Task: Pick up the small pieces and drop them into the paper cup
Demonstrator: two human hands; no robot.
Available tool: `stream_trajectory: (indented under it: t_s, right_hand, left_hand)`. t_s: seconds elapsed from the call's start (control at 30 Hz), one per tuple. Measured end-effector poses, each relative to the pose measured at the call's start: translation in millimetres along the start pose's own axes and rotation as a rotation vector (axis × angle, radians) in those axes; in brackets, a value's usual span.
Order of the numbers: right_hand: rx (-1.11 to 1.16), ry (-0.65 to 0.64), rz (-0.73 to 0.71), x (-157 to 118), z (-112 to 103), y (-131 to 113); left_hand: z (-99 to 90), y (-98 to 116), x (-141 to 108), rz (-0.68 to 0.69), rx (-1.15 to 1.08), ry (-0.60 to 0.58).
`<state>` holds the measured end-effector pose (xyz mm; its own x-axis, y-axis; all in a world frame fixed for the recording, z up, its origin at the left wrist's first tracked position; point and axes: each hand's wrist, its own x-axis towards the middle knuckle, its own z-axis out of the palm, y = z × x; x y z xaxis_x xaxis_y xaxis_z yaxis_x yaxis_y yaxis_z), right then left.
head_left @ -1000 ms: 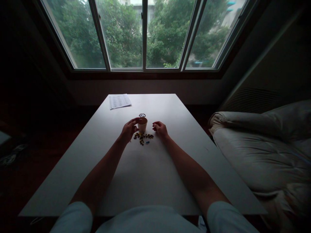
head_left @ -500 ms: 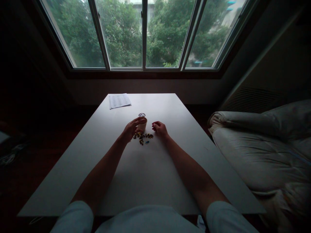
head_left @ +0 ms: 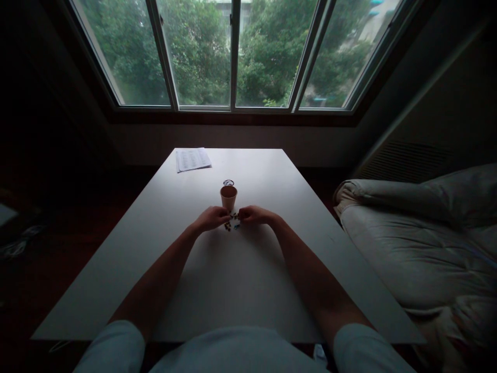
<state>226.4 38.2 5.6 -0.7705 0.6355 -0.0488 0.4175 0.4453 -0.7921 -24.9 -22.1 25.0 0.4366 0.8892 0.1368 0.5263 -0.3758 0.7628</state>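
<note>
A paper cup [head_left: 229, 201] stands upright on the white table, its mouth facing up. Just in front of it lie several small dark-and-yellow pieces [head_left: 228, 226], too small to name, with a bluish one [head_left: 236, 226] among them. My left hand [head_left: 212, 218] is at the pile's left side, fingers closed and pressed down at the pieces. From the right, my right hand [head_left: 256, 214] reaches the same pile with its fingers pinched together. Both hands cover part of the pile, and what their fingertips hold is hidden.
Behind the cup sits a small round object with a dark rim [head_left: 228, 182]. Printed sheets of paper [head_left: 193, 159] lie at the far left of the white table [head_left: 233, 290]. A window is beyond, and a padded sofa [head_left: 396, 238] stands to the right.
My left hand has left the cup and come down to the pieces. My right hand has moved left and down to the pile. The cup now shows fully.
</note>
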Motion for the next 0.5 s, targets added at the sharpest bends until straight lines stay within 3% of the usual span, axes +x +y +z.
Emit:
stream_trajectory:
  t_s: [0.13, 0.23, 0.5]
  right_hand:
    - [-0.13, -0.02, -0.012, 1, 4, -4]
    - [-0.182, 0.018, -0.015, 3, 9, -4]
    - [-0.28, -0.047, -0.038, 4, 12, -13]
  left_hand:
    - [1.2, -1, -2, 0.024, 0.204, -0.031]
    - [1.6, 2, -3, 0.035, 0.28, -0.024]
    - [17.9, 18, -7, -0.019, 0.451, -0.091]
